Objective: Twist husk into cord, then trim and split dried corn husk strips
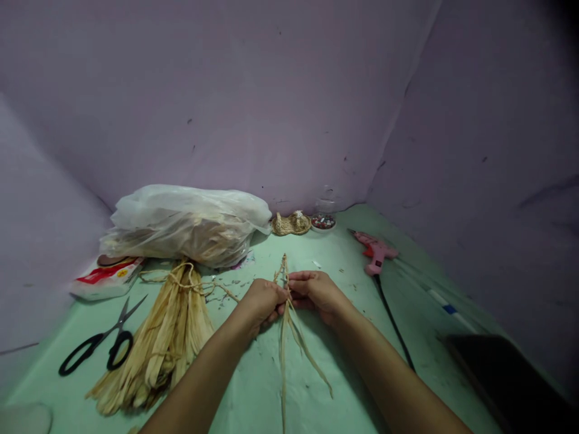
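Both hands meet over the middle of the green tabletop, on a braided strand of dried plant fibre (286, 271). My left hand (263, 301) pinches the strand from the left. From the right, my right hand (316, 294) grips it between thumb and fingers. Above the hands the braid narrows to a looped tip; below them, loose fibre ends (283, 355) spread toward me. A thin twisted cord (221, 288) runs from near my left hand to a tied bundle of dried husk strips (172, 325). The fingertips partly cover the point where the strands cross.
Black-handled scissors (104, 340) lie open at left. A plastic bag of husks (190, 226) sits behind the bundle, beside a red-and-white packet (106, 277). Further back are a woven piece (291, 224) and a bead container (324, 222). On the right lie a pink glue gun (376, 250) and a dark flat object (506, 380).
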Available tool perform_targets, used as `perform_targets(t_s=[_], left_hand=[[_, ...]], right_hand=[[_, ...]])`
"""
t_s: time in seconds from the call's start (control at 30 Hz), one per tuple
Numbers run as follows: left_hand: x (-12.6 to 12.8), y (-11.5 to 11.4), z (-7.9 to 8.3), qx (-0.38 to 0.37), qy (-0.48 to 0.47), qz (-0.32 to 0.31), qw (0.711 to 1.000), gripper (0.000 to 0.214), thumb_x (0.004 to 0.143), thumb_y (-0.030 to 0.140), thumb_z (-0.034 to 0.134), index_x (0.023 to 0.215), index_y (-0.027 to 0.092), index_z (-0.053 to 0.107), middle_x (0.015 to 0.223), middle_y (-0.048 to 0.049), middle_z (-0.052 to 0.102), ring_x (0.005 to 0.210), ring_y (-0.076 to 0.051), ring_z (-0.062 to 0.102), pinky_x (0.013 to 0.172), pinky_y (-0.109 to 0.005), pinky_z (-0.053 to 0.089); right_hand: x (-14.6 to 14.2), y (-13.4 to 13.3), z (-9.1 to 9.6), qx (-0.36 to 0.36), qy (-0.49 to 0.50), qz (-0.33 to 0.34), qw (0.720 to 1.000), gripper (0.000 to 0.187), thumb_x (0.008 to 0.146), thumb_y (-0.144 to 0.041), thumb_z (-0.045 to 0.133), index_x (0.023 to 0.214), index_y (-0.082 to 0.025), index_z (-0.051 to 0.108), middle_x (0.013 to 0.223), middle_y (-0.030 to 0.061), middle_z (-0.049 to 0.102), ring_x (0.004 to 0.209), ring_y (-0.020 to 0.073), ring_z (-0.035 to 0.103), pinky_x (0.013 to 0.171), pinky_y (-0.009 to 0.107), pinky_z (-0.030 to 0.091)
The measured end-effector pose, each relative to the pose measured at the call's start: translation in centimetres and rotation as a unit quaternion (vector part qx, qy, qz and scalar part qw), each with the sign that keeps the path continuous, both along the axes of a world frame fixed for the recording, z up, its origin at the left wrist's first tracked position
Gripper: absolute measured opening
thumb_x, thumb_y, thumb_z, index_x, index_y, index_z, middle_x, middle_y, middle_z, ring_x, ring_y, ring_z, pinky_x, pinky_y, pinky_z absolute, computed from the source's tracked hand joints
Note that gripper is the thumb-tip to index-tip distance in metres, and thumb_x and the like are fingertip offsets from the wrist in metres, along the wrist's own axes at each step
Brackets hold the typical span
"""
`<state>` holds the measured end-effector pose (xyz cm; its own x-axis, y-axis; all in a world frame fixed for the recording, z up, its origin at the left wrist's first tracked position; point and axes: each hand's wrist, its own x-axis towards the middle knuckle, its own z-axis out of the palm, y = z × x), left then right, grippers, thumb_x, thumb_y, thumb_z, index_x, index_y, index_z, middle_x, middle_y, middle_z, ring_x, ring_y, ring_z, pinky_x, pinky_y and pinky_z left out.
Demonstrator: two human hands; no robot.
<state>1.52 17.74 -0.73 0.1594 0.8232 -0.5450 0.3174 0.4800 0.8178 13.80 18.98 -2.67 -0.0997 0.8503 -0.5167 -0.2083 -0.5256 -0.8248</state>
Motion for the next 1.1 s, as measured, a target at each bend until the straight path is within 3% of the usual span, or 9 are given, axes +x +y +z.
perform_targets(t_s=[0.3,0.43,0.5,0.6,0.7,0.77,0.9,1.0,1.1], left_hand=[[-0.1,0.2,0.1,0.024,0.033,-0.003,0.999,0.013,0.062,0.021,0.05,0.05,0.015,0.05,0.038,0.0045,0.042,0.029,-0.004,0.026,0.034,-0.02,0.016],[-0.2,0.3,-0.4,0.081,0.087,0.025,0.993,0.007,0.057,0.016,0.054,0.05,0.015,0.053,0.041,0.0033,0.043,0.038,-0.007,0.032,0.041,-0.021,0.021],[-0.1,0.1,-0.5,0.137,0.156,0.021,0.978,0.009,0.057,0.018,0.056,0.048,0.016,0.054,0.045,0.0007,0.047,0.046,-0.01,0.039,0.046,-0.022,0.022],[0.3,-0.6,-0.1,0.222,0.31,-0.014,0.925,0.013,0.062,0.026,0.054,0.052,0.018,0.059,0.054,-0.0047,0.057,0.055,-0.016,0.048,0.051,-0.025,0.025],[0.7,-1.4,0.7,0.238,0.369,-0.043,0.897,0.017,0.066,0.029,0.052,0.062,0.019,0.065,0.062,-0.0081,0.063,0.06,-0.019,0.053,0.053,-0.026,0.027],[0.8,-1.6,1.1,0.244,0.349,-0.075,0.902,0.018,0.067,0.027,0.05,0.065,0.019,0.066,0.063,-0.0079,0.064,0.06,-0.018,0.053,0.053,-0.025,0.028],[0.2,-1.0,1.0,0.259,0.259,-0.122,0.922,0.019,0.066,0.022,0.048,0.057,0.017,0.065,0.054,-0.0032,0.059,0.054,-0.015,0.049,0.05,-0.023,0.029],[-0.6,-0.1,0.4,0.257,0.224,-0.089,0.936,0.02,0.065,0.025,0.05,0.055,0.015,0.064,0.051,-0.0012,0.055,0.051,-0.013,0.045,0.048,-0.022,0.028],[-1.0,0.6,0.0,0.204,0.188,-0.036,0.96,0.016,0.064,0.024,0.052,0.054,0.014,0.061,0.046,0.0007,0.05,0.044,-0.01,0.041,0.045,-0.022,0.027]], right_hand=[[-0.1,-0.1,-0.4,0.02,-0.034,-0.005,0.999,0.015,0.064,-0.007,0.058,0.077,-0.013,0.054,0.053,-0.0009,0.059,0.043,0.0083,0.053,0.044,0.02,0.046],[0.0,-0.2,-1.1,0.059,-0.093,-0.001,0.994,0.009,0.061,-0.01,0.061,0.068,-0.015,0.057,0.04,-0.0051,0.051,0.034,0.0071,0.044,0.034,0.017,0.033],[0.0,-0.3,-1.4,0.078,-0.111,0.013,0.991,0.003,0.062,-0.013,0.061,0.062,-0.015,0.059,0.037,-0.0049,0.049,0.031,0.0059,0.04,0.033,0.017,0.028],[0.1,-0.6,-1.3,0.084,-0.119,0.035,0.989,0.007,0.062,-0.015,0.061,0.055,-0.013,0.061,0.036,-0.0037,0.049,0.032,0.0055,0.039,0.034,0.018,0.027],[0.0,-0.9,-0.6,0.074,-0.111,0.048,0.99,0.018,0.063,-0.016,0.059,0.045,-0.013,0.056,0.033,-0.0039,0.045,0.032,0.0052,0.036,0.035,0.018,0.027],[-0.1,-1.1,0.0,0.062,-0.095,0.052,0.992,0.021,0.063,-0.016,0.057,0.043,-0.014,0.053,0.033,-0.0045,0.043,0.032,0.005,0.035,0.035,0.018,0.027],[0.0,-1.1,0.5,0.035,-0.062,0.051,0.996,0.01,0.061,-0.011,0.054,0.051,-0.013,0.057,0.037,-0.0039,0.048,0.033,0.0053,0.037,0.035,0.018,0.03],[0.2,-1.0,0.4,0.022,-0.036,0.056,0.998,0.007,0.061,-0.011,0.053,0.055,-0.013,0.057,0.039,-0.0016,0.052,0.034,0.0072,0.041,0.037,0.019,0.033],[0.2,-0.9,0.0,0.024,-0.017,0.046,0.999,0.003,0.062,-0.012,0.054,0.06,-0.014,0.056,0.043,-0.0009,0.055,0.036,0.0078,0.045,0.04,0.019,0.036]])
